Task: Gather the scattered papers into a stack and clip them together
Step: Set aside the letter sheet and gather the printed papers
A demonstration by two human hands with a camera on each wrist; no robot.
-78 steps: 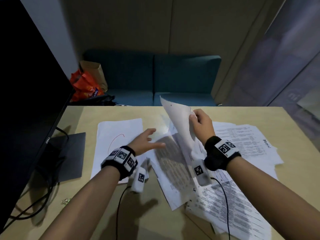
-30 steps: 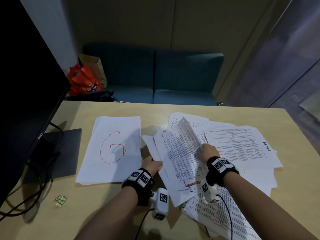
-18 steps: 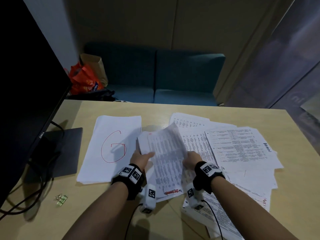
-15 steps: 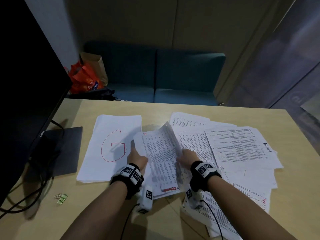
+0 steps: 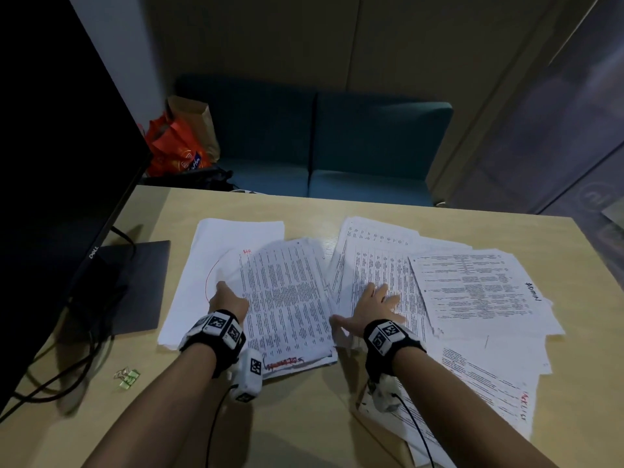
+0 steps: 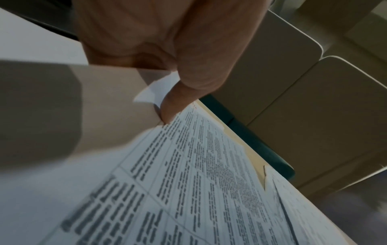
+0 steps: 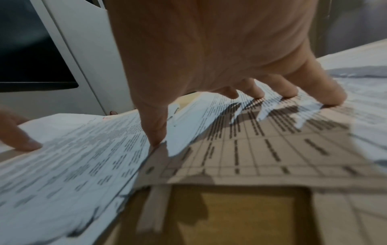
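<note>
A printed sheet (image 5: 287, 298) lies flat, partly over a white stack (image 5: 219, 238) marked with a red curve. My left hand (image 5: 226, 292) rests on that sheet's left edge, and the left wrist view shows its thumb (image 6: 173, 106) touching the edge. To the right, my right hand (image 5: 374, 298) is spread flat on the loose pile of printed papers (image 5: 472, 285). Its fingertips (image 7: 289, 92) press the pile and its thumb (image 7: 155, 132) sits at the seam beside the left sheet. A green binder clip (image 5: 127, 378) lies on the table near the front left, apart from both hands.
A black monitor (image 5: 50, 163) stands at the left on a flat dark base (image 5: 135, 285), with cables trailing toward the front. The wooden table (image 5: 304, 410) ends before a teal sofa (image 5: 337, 146). An orange bag (image 5: 175, 150) sits at the back left.
The printed sheet that both hands held up now lies flat to the left, over the white stack. My right hand has let it go and spread onto the right pile.
</note>
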